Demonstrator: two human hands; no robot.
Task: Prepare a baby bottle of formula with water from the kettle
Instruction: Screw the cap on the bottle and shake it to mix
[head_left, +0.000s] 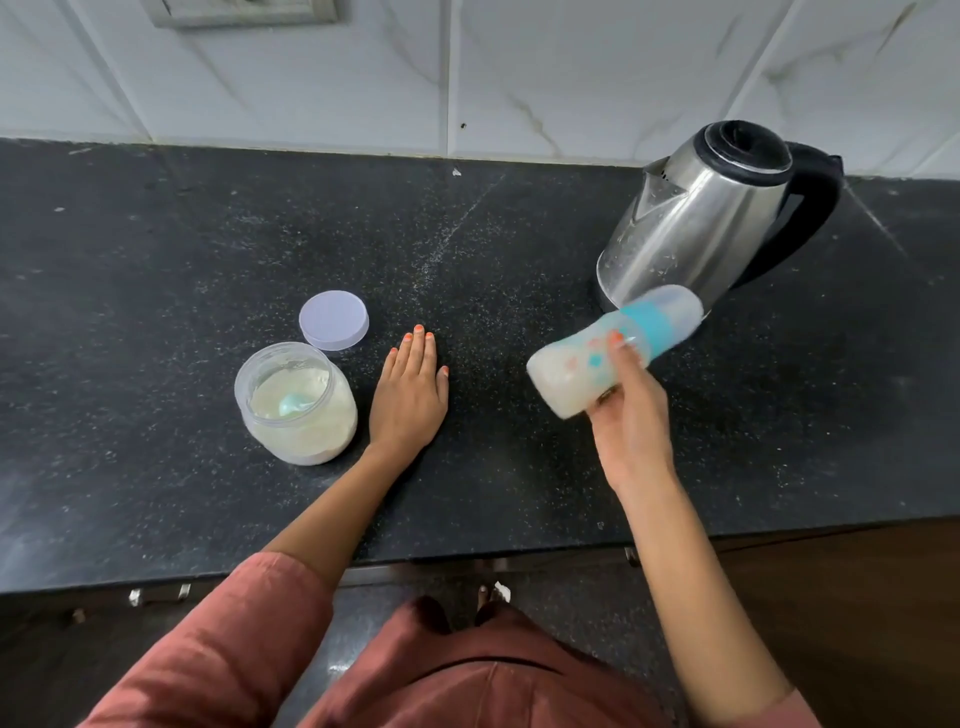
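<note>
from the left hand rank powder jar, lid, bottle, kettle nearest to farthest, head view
1. powder jar, right beside the left hand, on its left
2. lid, ahead-left
3. bottle, to the right, held by the right hand
4. kettle, back right

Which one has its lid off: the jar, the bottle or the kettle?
The powder jar by the left hand. Its lid lies on the counter beside it; the bottle is capped and the kettle is closed.
</note>
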